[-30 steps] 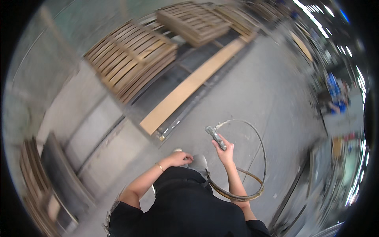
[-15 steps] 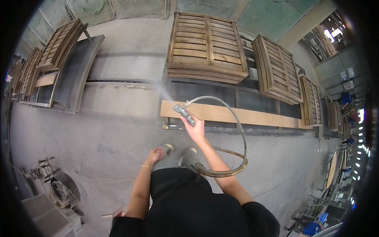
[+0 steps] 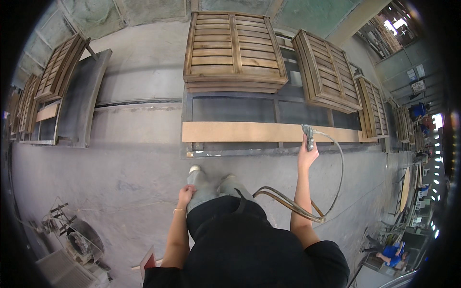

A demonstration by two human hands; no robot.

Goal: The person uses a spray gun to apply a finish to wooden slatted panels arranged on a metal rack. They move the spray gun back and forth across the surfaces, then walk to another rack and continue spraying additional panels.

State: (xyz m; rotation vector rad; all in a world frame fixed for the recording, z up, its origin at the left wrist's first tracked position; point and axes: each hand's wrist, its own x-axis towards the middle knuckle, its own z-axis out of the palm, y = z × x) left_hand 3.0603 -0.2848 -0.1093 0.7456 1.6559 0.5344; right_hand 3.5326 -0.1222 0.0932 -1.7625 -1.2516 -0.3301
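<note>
My right hand [image 3: 308, 154] is wrapped around the grip of a metal spray gun [image 3: 308, 132], held over the right part of a long pale wooden board [image 3: 240, 132]. A thin hose [image 3: 342, 168] runs from the gun and loops down past my right forearm to my waist. The board lies flat along the near side of a dark metal frame table [image 3: 230, 108]. My left hand [image 3: 187, 194] hangs beside my left thigh, fingers loosely curled in, with nothing visible in it.
Stacked slatted wooden panels [image 3: 235, 50] stand on the table's far side, with more stacks [image 3: 329, 72] to the right. Another table [image 3: 81, 96] with slatted stacks is at the left. A wheeled machine [image 3: 77, 237] sits lower left. A person in blue [image 3: 394, 254] is lower right.
My right hand has carried the spray gun rightward along the board from its left end. The pale spray mist seen before no longer shows clearly. My left hand stays by my thigh.
</note>
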